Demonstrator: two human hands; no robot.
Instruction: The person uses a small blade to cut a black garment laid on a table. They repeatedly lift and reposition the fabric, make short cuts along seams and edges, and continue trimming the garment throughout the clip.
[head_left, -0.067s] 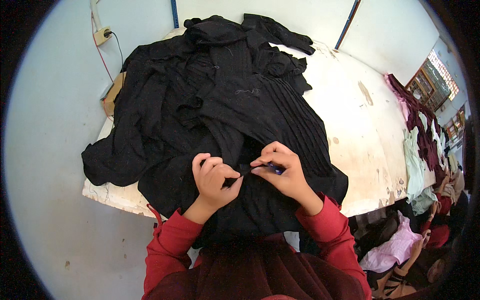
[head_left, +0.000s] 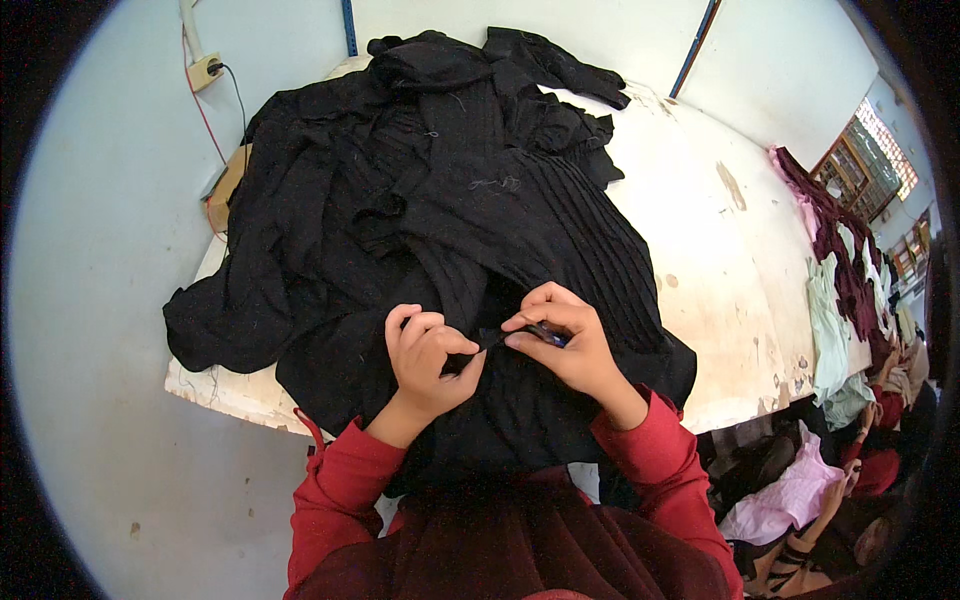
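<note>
A heap of black pleated garments covers much of the pale table. At its near part my left hand pinches a bit of the black cloth between thumb and forefinger, the other fingers curled. Just to the right, my right hand is closed round a small blue-handled tool; its kind is mostly hidden by the fingers. The tool's dark front end points left at the pinched cloth, close to my left fingertips. Loose pale threads lie on the pleats beyond my hands.
The worn wooden tabletop shows to the right. A wall socket with cables and a cardboard box are at the left. Mint and maroon garments hang at the right edge; beyond, other people handle a pink garment.
The blue-handled tool has turned slightly in my right hand, so less blue shows. Both hands stay almost in place.
</note>
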